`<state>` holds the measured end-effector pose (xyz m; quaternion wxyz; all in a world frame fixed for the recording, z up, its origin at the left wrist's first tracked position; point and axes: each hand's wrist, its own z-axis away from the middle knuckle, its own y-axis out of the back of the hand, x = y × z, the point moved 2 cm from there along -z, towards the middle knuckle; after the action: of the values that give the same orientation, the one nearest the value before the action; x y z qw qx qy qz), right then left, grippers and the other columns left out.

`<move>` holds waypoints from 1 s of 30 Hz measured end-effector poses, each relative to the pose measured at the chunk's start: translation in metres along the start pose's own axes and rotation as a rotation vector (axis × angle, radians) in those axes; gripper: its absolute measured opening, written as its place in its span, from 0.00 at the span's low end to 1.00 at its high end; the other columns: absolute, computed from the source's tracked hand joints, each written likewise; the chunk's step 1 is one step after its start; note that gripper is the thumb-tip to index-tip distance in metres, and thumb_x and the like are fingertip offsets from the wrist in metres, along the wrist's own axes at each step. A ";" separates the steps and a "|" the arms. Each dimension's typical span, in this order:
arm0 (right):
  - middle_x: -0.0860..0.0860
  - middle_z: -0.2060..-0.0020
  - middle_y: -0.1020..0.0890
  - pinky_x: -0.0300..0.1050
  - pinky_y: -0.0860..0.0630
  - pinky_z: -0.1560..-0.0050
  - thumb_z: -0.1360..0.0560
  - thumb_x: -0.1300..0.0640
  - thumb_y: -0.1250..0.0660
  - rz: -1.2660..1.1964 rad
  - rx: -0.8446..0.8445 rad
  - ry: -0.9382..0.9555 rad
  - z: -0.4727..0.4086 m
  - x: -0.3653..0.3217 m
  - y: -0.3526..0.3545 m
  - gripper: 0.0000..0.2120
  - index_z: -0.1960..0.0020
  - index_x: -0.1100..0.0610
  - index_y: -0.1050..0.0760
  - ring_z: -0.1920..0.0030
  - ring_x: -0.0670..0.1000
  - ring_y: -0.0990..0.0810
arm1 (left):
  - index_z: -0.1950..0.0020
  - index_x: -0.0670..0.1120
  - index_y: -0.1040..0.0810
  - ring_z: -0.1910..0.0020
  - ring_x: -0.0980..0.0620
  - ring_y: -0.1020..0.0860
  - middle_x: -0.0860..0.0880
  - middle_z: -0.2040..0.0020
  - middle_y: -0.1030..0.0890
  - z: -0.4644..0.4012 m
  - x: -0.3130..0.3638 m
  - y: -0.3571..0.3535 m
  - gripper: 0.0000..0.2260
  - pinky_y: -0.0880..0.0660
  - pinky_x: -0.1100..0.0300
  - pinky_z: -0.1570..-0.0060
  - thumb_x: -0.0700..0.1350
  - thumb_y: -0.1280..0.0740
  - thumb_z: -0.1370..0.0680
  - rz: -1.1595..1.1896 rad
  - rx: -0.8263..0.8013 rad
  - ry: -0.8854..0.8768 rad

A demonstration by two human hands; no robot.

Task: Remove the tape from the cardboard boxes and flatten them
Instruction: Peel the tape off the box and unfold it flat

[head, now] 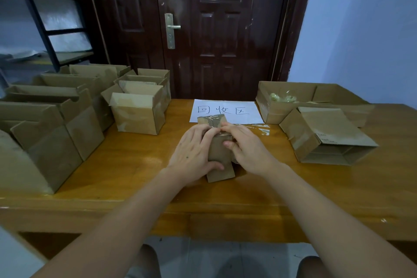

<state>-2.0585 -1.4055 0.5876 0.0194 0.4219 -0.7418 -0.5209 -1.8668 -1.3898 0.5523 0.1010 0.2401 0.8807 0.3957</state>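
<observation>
A small brown cardboard box (pixel 219 153) stands on the wooden table (pixel 126 165) in the middle of the view, its far flap (pixel 211 119) up and shiny with clear tape. My left hand (pixel 191 153) grips the box's left side, thumb across its front. My right hand (pixel 246 149) holds the right side, and its fingertips pinch at the taped top edge. A loose strip of clear tape (pixel 259 128) lies on the table just beyond my right hand.
Several open cardboard boxes (pixel 137 110) crowd the left half of the table. A white sheet with writing (pixel 225 110) lies behind the box. At the right sit a tray-like box with tape scraps (pixel 293 99) and a box on its side (pixel 327 137). A dark door stands behind.
</observation>
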 end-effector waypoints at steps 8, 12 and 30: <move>0.46 0.28 0.27 0.22 0.47 0.35 0.18 0.59 0.34 0.003 0.026 -0.027 0.013 0.005 -0.009 0.19 0.28 0.52 0.28 0.29 0.43 0.35 | 0.28 0.49 0.30 0.38 0.47 0.29 0.48 0.36 0.28 0.005 0.003 -0.008 0.36 0.32 0.53 0.35 0.68 0.28 0.29 -0.072 0.060 -0.080; 0.45 0.26 0.29 0.30 0.45 0.30 0.18 0.58 0.34 -0.011 0.026 -0.027 0.019 0.006 -0.012 0.20 0.27 0.51 0.29 0.29 0.37 0.38 | 0.31 0.48 0.27 0.39 0.46 0.27 0.48 0.39 0.22 0.006 0.002 -0.012 0.34 0.34 0.53 0.35 0.65 0.25 0.29 -0.094 0.092 -0.140; 0.50 0.25 0.30 0.50 0.39 0.22 0.34 0.47 0.18 0.270 -0.064 0.109 0.007 0.005 -0.013 0.41 0.27 0.54 0.33 0.23 0.49 0.37 | 0.30 0.49 0.24 0.29 0.50 0.26 0.47 0.31 0.20 0.008 -0.003 0.018 0.17 0.22 0.53 0.38 0.52 0.32 0.19 0.096 -0.017 0.005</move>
<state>-2.0569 -1.4049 0.5722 0.1431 0.3453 -0.7725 -0.5133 -1.8550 -1.3760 0.5597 0.0816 0.2802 0.8650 0.4082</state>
